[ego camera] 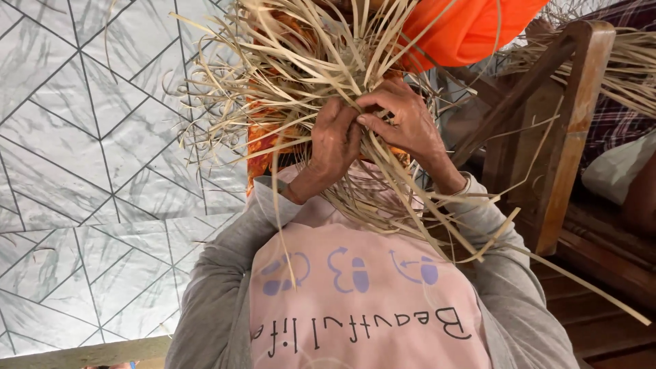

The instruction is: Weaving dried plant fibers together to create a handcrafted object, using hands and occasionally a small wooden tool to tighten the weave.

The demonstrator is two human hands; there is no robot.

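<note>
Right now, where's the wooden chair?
In the head view the wooden chair stands at the right, beside the right hand, which grips the straw strips.

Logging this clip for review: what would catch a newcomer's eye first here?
A wild spray of pale straw strips fans out at top centre, with the left hand and right hand pinching strands in its middle. Behind it sits bright orange cloth; a wooden chair frame stands at right.
</note>
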